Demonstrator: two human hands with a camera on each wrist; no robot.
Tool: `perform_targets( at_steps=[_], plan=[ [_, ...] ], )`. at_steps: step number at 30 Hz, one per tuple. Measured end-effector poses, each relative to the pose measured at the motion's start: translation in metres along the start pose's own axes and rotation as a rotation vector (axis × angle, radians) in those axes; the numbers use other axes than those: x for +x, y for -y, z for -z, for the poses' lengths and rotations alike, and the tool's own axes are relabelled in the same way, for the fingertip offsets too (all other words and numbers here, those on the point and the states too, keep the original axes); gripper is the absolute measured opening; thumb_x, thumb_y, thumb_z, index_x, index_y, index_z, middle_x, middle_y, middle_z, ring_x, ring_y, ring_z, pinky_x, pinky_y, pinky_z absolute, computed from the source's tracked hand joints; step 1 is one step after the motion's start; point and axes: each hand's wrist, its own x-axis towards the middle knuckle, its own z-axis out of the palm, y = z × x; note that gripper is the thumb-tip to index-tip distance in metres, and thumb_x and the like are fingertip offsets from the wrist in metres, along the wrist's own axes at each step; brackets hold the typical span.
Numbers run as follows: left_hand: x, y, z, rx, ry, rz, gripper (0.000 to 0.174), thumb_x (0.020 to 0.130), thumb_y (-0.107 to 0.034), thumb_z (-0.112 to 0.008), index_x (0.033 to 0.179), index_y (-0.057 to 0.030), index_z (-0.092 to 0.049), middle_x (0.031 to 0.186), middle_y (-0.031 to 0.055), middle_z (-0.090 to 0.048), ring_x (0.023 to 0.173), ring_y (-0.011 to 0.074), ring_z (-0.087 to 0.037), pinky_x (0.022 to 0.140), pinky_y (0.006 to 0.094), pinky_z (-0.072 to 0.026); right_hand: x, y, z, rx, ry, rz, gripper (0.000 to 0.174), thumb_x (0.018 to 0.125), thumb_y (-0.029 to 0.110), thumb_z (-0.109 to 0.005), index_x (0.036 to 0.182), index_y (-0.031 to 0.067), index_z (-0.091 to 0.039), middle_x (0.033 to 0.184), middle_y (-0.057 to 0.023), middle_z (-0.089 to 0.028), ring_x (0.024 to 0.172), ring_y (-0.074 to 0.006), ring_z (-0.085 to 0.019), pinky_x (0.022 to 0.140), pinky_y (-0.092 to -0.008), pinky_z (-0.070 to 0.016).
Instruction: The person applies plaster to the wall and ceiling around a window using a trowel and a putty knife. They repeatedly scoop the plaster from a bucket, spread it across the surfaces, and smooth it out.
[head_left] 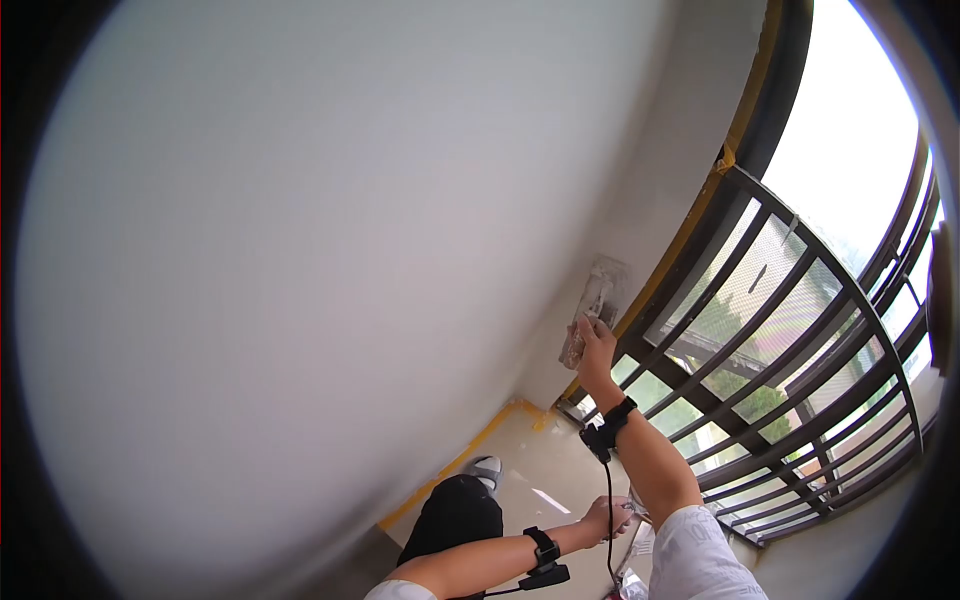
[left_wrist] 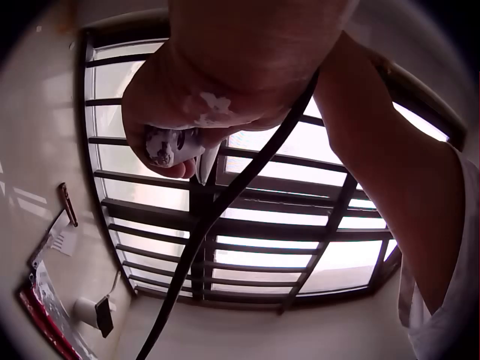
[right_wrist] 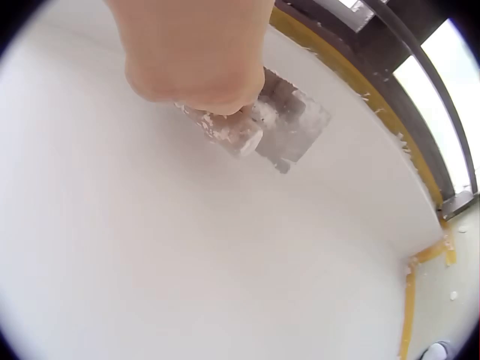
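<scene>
My right hand (head_left: 597,352) grips the handle of a flat trowel (head_left: 602,283), whose blade lies at the narrow white wall strip beside the window. In the right wrist view, the fingers of this hand (right_wrist: 196,56) wrap a putty-smeared handle (right_wrist: 238,137), and the metal blade (right_wrist: 300,131) is flat by the wall surface. Lower down, my left hand (head_left: 604,520) is curled round a tool. The left wrist view has that hand (left_wrist: 225,75) holding a white-spotted handle (left_wrist: 171,146); the rest of the tool is mostly hidden.
Dark window bars (head_left: 800,270) curve along the right, edged with yellow tape (head_left: 690,222). A large white wall (head_left: 300,250) fills the left. More tape borders the floor (head_left: 525,460). On the floor in the left wrist view are a red-edged item (left_wrist: 46,319) and a white container (left_wrist: 86,310).
</scene>
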Motion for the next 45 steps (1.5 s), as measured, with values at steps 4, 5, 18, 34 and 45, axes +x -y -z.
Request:
perform_targets(
  at_steps=[4, 5, 18, 34, 45],
  plan=[
    [0.001, 0.017, 0.0, -0.074, -0.068, 0.009, 0.012, 0.09, -0.013, -0.056, 0.095, -0.0034, -0.061, 0.073, 0.0023, -0.056, 0.059, 0.011, -0.054, 0.049, 0.0242, -0.0452, 0.011, 0.089, -0.012, 0.131, 0.138, 0.051, 0.033, 0.091, 0.033, -0.068, 0.1, 0.0022, -0.063, 0.09, -0.0022, -0.06, 0.083, -0.013, -0.056, 0.074, -0.0287, -0.0434],
    [0.004, 0.02, 0.002, -0.119, -0.062, -0.019, 0.012, 0.089, -0.014, -0.057, 0.094, -0.0029, -0.061, 0.071, 0.0036, -0.057, 0.056, 0.0123, -0.054, 0.047, 0.0256, -0.0442, 0.022, 0.111, -0.02, 0.169, 0.137, 0.037, 0.034, 0.091, 0.035, -0.069, 0.1, 0.0028, -0.064, 0.09, -0.0018, -0.059, 0.083, -0.0125, -0.054, 0.074, -0.0289, -0.0422],
    [0.028, -0.022, -0.002, -0.049, -0.075, 0.013, 0.018, 0.097, -0.012, -0.052, 0.108, -0.0022, -0.061, 0.08, 0.0024, -0.058, 0.064, 0.0101, -0.056, 0.054, 0.0245, -0.0485, 0.097, 0.153, -0.02, 0.479, -0.09, 0.045, 0.036, 0.08, 0.008, -0.075, 0.11, -0.0067, -0.061, 0.089, -0.0029, -0.062, 0.075, -0.0106, -0.057, 0.067, -0.0237, -0.0444],
    [0.007, -0.04, -0.021, -0.048, -0.129, 0.056, 0.014, 0.094, -0.01, -0.052, 0.1, -0.0007, -0.062, 0.081, 0.0057, -0.059, 0.066, 0.0114, -0.057, 0.055, 0.0255, -0.0493, 0.006, 0.147, 0.081, -1.213, 0.15, 0.374, 0.031, 0.082, 0.034, -0.072, 0.077, 0.0031, -0.069, 0.07, -0.0107, -0.065, 0.067, -0.0314, -0.062, 0.07, -0.0415, -0.0494],
    [0.018, -0.065, -0.035, -0.108, -0.029, -0.059, 0.022, 0.095, -0.01, -0.055, 0.113, 0.0017, -0.059, 0.086, 0.008, -0.061, 0.069, 0.0137, -0.06, 0.057, 0.0271, -0.0519, 0.046, 0.158, 0.025, -1.145, 0.024, 0.108, 0.028, 0.073, 0.03, -0.078, 0.088, 0.0057, -0.075, 0.082, -0.0142, -0.072, 0.081, -0.0312, -0.069, 0.076, -0.0402, -0.0521]
  ],
)
